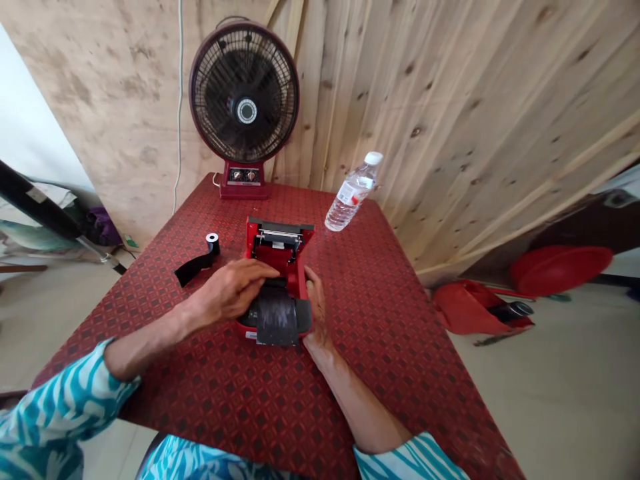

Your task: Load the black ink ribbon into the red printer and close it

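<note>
A small red and black printer (303,283) stands on the table with its lid (280,233) raised. Out over its front edge hangs a wide black strip (277,320). My left hand (234,288) reaches across the printer's open compartment from the left, fingers bent and pressed together; what its fingertips hold in there is hidden. On the printer's right side, my right hand (316,310) grips the casing, with some of its fingers behind the wall. Left of the printer lies a small black roll (213,244) with a white core and a loose tail.
A patterned red cloth (380,347) covers the table. At the back stands a dark red fan (245,100), with a clear plastic bottle (350,193) to its right. Beyond the table's right edge, a red dustpan (465,307) and a red basin (560,270) show.
</note>
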A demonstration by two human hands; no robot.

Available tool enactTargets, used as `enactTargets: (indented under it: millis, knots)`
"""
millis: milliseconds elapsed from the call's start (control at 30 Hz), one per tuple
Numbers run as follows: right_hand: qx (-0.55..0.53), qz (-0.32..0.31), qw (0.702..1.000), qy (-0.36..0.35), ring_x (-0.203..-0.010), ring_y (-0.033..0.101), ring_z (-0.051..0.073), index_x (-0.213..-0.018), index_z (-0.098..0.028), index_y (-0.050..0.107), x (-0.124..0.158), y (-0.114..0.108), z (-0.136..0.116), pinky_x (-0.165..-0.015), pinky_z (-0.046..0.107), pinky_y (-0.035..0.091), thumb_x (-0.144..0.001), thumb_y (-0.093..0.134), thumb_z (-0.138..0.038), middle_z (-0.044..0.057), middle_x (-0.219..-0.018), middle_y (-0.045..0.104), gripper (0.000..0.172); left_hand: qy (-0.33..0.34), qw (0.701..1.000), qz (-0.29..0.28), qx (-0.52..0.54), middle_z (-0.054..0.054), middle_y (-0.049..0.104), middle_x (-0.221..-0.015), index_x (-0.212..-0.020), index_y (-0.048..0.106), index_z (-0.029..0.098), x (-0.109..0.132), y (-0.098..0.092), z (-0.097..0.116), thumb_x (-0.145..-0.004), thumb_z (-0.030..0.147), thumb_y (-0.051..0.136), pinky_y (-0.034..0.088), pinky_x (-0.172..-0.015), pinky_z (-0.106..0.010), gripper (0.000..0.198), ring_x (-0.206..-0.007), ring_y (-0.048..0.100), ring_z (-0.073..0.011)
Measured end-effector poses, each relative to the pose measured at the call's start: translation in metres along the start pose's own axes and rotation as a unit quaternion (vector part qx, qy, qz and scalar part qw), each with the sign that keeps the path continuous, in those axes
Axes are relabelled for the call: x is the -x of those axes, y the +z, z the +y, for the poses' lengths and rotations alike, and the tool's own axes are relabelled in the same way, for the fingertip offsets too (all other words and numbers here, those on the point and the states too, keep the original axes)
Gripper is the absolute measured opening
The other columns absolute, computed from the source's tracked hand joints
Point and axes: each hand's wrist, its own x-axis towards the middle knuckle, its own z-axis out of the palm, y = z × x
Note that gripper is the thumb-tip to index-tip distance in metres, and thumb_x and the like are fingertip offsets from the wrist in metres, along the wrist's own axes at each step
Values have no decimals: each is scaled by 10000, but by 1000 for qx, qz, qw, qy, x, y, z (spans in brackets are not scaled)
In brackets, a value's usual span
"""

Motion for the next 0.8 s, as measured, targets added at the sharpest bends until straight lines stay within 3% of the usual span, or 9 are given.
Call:
enactTargets:
  millis: [100,233,333,433,500,633,800]
  knots:
    - [-11,7,1000,16,-1213,537,197,-1250,-241,573,-1,1,-1,-1069,405,405,-915,407,-478,62,-1319,595,443,-1,982,-114,-150,-119,718,-1060,-994,722,200,-30,4,2,-817,133,493,457,-972,-499,297,-1039,648,-312]
    - [-27,1,999,23,-1218,532,203,-1241,-240,581,-2,0,-1,-1078,408,388,-899,428,-514,62,-1298,603,464,-79,934,-180,-298,-181,717,-898,-837,721,158,-57,14,4,-788,123,544,457,-899,-550,187,-969,664,-386]
    - [-55,-7,998,31,-1210,538,212,-1261,-239,562,-2,1,1,-1073,427,388,-903,429,-525,65,-1286,603,477,-97,915,-230,-318,-168,719,-874,-838,718,171,-65,12,5,-788,136,551,467,-864,-514,177,-951,668,-382]
    - [-63,-5,998,26,-1219,531,214,-1261,-240,559,-2,1,3,-1078,428,384,-901,438,-523,66,-1294,598,474,-54,919,-270,-283,-89,736,-911,-913,704,228,-66,5,3,-772,160,568,483,-841,-412,208,-927,675,-311]
    - [-60,-5,998,23,-1219,530,213,-1258,-243,560,-2,1,3,-1078,430,384,-903,435,-520,66,-1293,599,468,-34,929,-270,-252,-49,740,-933,-937,695,252,-65,1,2,-752,175,594,484,-832,-364,224,-920,675,-276]
    - [-57,-10,998,19,-1222,528,211,-1262,-248,554,-2,1,1,-1087,435,374,-905,427,-518,65,-1305,591,465,-19,942,-247,-227,-64,730,-1027,-1038,683,235,-58,-4,5,-736,162,612,481,-842,-365,318,-970,668,-285]
    - [-54,3,998,36,-1190,555,216,-1226,-242,575,-2,0,-2,-1045,421,419,-881,447,-544,67,-1267,618,476,32,982,-134,-126,-42,688,-1137,-1224,624,256,-40,-36,25,-737,215,663,473,-902,-353,490,-1020,640,-251]
